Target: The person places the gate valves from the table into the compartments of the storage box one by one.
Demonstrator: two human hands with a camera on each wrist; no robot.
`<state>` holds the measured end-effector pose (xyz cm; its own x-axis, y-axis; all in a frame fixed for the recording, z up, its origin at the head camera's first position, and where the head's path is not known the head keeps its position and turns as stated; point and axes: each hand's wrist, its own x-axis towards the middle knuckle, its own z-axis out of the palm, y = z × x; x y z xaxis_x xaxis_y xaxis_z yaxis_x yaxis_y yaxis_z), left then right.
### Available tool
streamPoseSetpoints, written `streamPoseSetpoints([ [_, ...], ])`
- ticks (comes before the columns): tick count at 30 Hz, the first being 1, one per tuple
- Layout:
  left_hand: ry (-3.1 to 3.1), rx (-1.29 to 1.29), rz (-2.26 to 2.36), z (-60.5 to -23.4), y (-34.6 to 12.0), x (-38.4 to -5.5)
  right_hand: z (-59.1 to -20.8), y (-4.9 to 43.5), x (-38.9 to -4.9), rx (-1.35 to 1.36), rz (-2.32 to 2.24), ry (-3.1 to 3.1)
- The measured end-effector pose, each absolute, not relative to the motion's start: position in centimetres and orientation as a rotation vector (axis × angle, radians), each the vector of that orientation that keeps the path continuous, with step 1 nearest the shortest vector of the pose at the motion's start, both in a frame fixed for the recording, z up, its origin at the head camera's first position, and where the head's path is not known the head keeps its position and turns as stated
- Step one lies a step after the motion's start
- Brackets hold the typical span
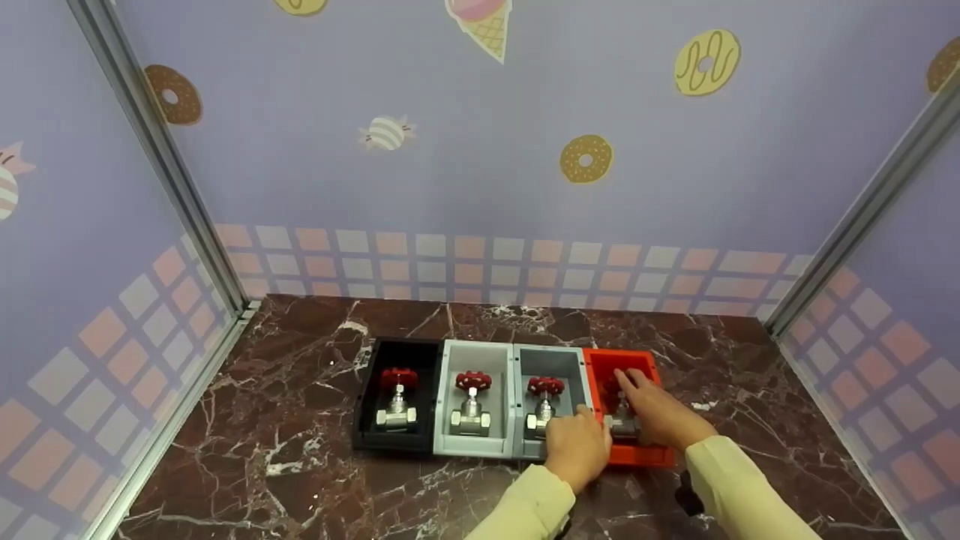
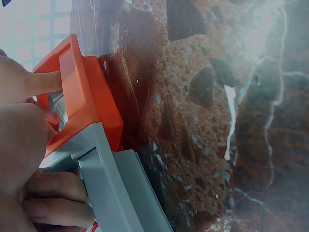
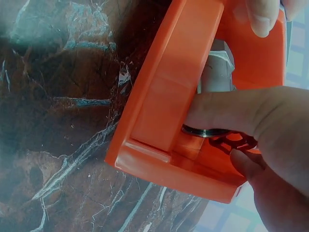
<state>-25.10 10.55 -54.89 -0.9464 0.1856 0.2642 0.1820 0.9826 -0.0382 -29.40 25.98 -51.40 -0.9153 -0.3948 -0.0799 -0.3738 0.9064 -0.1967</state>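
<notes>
At the right end of a row of bins, the orange bin (image 1: 637,455) contains a metal valve (image 3: 216,72) with a red handwheel (image 3: 234,141). My right hand (image 1: 660,414) reaches in from the right and grips this valve, one digit across its body and another at the handwheel. Over the wall between the grey bin (image 2: 104,179) and the orange one lies my left hand (image 1: 577,446). Some of its fingers (image 2: 58,205) bend down into the grey bin, while one fingertip (image 3: 260,24) hangs over the orange bin near the valve's nut. Its exact contact is hidden.
Similar valves with red handwheels lie in the grey bin, the white bin (image 1: 474,448) and the black bin (image 1: 397,442). All the bins stand side by side on a dark red marble-patterned table (image 1: 300,420). Patterned walls (image 1: 480,187) enclose the back and sides.
</notes>
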Motion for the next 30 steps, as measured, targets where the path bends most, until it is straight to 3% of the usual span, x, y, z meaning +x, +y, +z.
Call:
streamPoseSetpoints([
  [30,-2.818,-0.27,0.048,-54.6,10.3,-24.7,-52.7,25.3,-29.1,-0.666,-0.287,3.082],
])
